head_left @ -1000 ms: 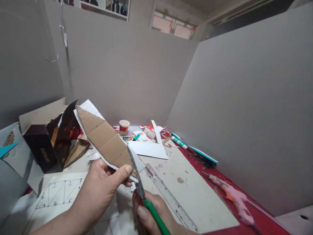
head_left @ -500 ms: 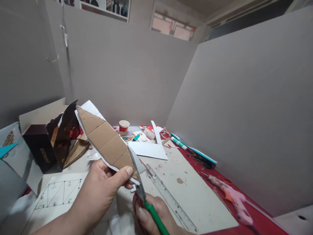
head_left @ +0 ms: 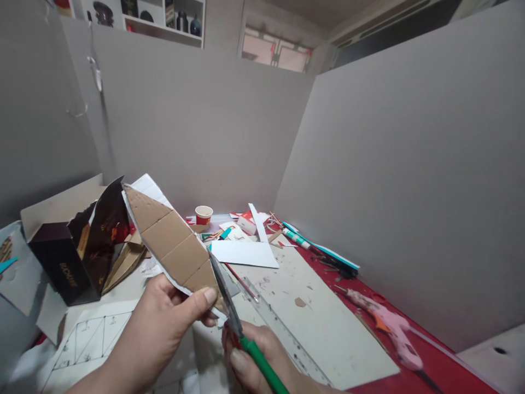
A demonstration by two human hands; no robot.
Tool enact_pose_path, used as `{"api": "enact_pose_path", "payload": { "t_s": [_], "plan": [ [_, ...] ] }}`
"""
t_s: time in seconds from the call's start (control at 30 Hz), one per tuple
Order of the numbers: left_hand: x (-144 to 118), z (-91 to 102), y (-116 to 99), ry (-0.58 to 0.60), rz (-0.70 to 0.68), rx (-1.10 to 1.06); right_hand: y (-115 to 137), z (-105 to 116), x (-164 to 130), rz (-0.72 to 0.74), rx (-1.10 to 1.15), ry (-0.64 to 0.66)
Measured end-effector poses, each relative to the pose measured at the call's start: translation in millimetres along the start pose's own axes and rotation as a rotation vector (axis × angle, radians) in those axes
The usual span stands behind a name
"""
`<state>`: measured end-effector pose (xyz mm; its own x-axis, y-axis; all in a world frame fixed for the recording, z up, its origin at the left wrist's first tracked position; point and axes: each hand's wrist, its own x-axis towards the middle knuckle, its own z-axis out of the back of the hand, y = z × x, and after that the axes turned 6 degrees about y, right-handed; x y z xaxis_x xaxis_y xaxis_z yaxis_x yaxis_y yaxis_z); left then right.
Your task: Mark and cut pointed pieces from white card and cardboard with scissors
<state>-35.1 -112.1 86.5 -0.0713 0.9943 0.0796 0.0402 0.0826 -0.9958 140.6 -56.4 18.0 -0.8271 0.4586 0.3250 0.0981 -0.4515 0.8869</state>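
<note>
My left hand (head_left: pixel 158 325) pinches the cardboard (head_left: pixel 174 246) at its near end, above the table (head_left: pixel 441 368), apparently steadying its edge against the scissors (head_left: pixel 234 321). My right hand (head_left: pixel 271 340) wraps their handles, presumably for control.

From far away, I see cardboard (head_left: pixel 174 246) hiding part of the left hand (head_left: pixel 170 317). The bottom edge cuts the green scissors (head_left: pixel 262 362). Writing on the drawing (head_left: pixel 92 339) is too tiny. The top edge chops the shelf (head_left: pixel 164 34).
</note>
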Motion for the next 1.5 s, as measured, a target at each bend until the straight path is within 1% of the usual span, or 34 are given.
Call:
{"api": "enact_pose_path", "payload": {
  "t_s": [0.1,0.3,0.53,0.7,0.83,0.93,1.03,1.27,1.4,1.5],
  "plan": [
    [0,1.9,-5,0.007,-0.008,-0.008,-3,0,0,0.022,0.004,-0.003],
    [1,9.8,-11,0.108,-0.035,0.022,-12,3,-1,0.048,-0.022,-0.019],
    [1,20.2,-17,0.192,-0.015,0.066,-1,7,1,0.035,-0.007,0.005],
    [2,27.7,-19,0.265,-0.031,0.092,2,5,1,0.039,0.01,-0.015],
    [4,29.5,-19,0.281,-0.032,0.066,1,2,0,0.003,0.061,-0.025],
    [4,28.2,-16,0.291,-0.014,0.095,1,0,1,-0.003,0.087,-0.026],
    [3,26.0,-13,0.286,0.001,0.126,2,-1,2,-0.009,0.084,-0.044],
    [4,24.4,-12,0.292,0.016,0.101,7,-2,2,-0.009,0.075,-0.049],
    [3,24.6,-14,0.288,0.02,0.088,3,-6,0,-0.01,0.083,-0.086],
    [2,24.9,-15,0.286,0.011,0.077,-1,-6,0,-0.028,0.069,-0.083]
  ]
}}
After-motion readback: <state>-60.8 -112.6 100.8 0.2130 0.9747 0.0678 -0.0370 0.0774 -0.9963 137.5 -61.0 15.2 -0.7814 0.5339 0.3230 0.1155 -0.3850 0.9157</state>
